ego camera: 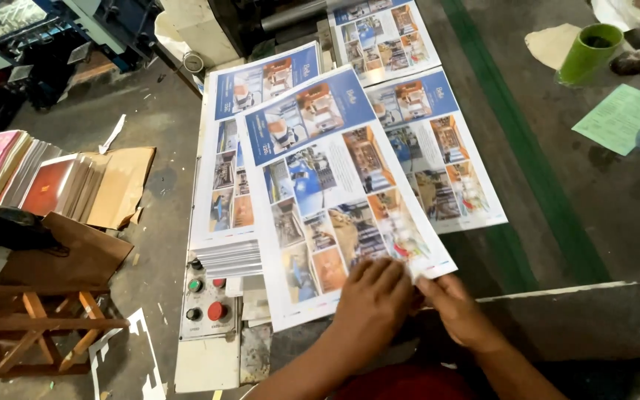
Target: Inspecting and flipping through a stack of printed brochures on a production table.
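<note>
Hands: left hand point(370, 302) flat (fingers spread) on printed sheet point(335, 185); right hand point(457, 311) pinches its corner.

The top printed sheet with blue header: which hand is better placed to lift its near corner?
Probably the right hand: its fingertips pinch the near right corner of the top printed sheet, while the left hand lies flat on it.

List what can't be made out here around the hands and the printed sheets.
- Head view: the near corner of the top printed sheet is covered by the left hand and right hand.
- Sheets in the stack underneath: hidden by the top one.
- Far sheet: cut off by the top edge.
- Small photos and text: too small to read.
- Control box button labels: too small.
</note>
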